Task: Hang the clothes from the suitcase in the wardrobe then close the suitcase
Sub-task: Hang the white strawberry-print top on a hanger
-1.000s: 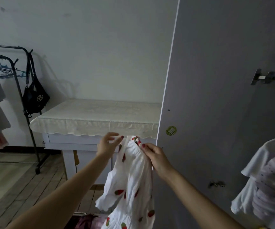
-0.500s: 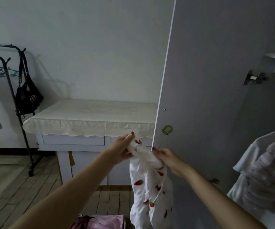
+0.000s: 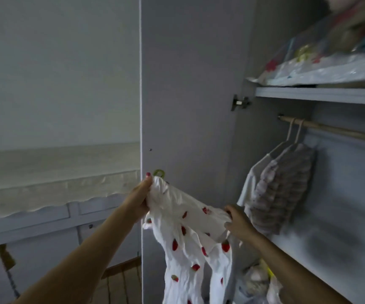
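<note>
A white garment with red strawberry prints (image 3: pixel 188 233) hangs between my two hands in front of the open wardrobe. My left hand (image 3: pixel 141 199) grips its upper end near the edge of the wardrobe door (image 3: pixel 188 95). My right hand (image 3: pixel 237 221) grips the other end, lower and to the right, close to the hung clothes. Inside, a wooden rail (image 3: pixel 334 129) carries two hangers with a white top and a striped top (image 3: pixel 282 189). The suitcase is out of view.
A shelf (image 3: pixel 321 95) above the rail holds plastic-wrapped bundles. Bags lie on the wardrobe floor (image 3: pixel 256 281). Left of the door stands a white table with a lace-edged cloth (image 3: pixel 56 178) over wooden flooring.
The view has swung right and up from the table toward the wardrobe interior. My hands have drawn apart, stretching the garment's top, and my right hand has moved toward the hung clothes.
</note>
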